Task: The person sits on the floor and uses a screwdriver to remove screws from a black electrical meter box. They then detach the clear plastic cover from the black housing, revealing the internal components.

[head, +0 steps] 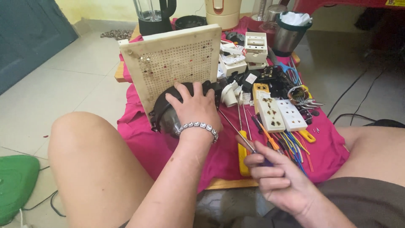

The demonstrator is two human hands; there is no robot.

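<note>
Pink cloth (pixel 143 147) is covering a low wooden board on the tiled floor, strewn with white sockets (pixel 280 114), wires and screwdrivers. Left hand (pixel 195 107) is lying flat, fingers spread, on a dark round housing (pixel 166 114) leaning against a perforated cream panel (pixel 168 67). Right hand (pixel 276 177) is hovering nearer the body, fingers curled around a screwdriver (pixel 242 135) pointing toward the housing.

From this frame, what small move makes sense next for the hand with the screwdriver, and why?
Probably bring the thin screwdriver in the right hand across to the dark rounded housing. The left hand rests flat on top of that housing, against the cream perforated panel, while the screwdriver's tip points away from it.
</note>
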